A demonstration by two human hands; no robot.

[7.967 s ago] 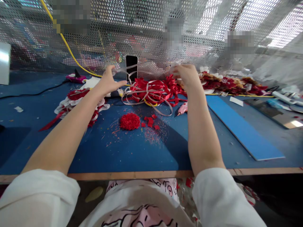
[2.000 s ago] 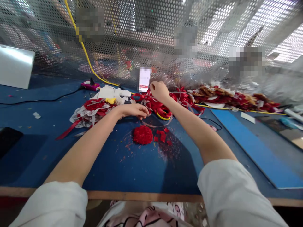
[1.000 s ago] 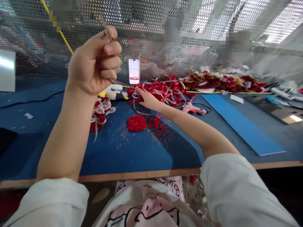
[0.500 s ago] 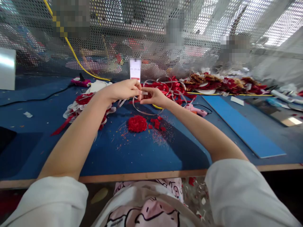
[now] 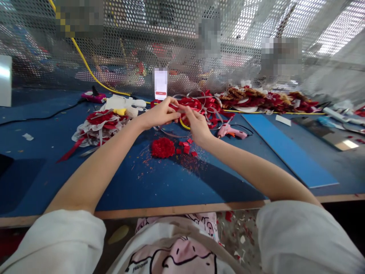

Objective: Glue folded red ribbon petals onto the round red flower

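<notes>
My left hand (image 5: 163,114) and my right hand (image 5: 198,125) meet above the middle of the table, fingertips pinched close together. Between them runs a strip of red ribbon (image 5: 184,108), partly hidden by the fingers and hard to part from the tangled red ribbon (image 5: 209,108) behind. Below the hands a round red ruffled piece (image 5: 163,147) lies on the blue tabletop, with several small red squares (image 5: 186,148) to its right. Right of my right hand rests a pink glue gun (image 5: 231,131).
On the left are a heap of red and white lace pieces (image 5: 99,125) and white gloves (image 5: 122,102). A lit phone (image 5: 161,84) leans on the perforated metal screen (image 5: 182,49). Red and brown pieces (image 5: 256,99) pile up at the back right, behind a long blue board (image 5: 288,148).
My hands have shifted slightly right, and the right hand has turned more upright. A pale piece showed at the fingertips before; red shows there now. The view has moved a little.
</notes>
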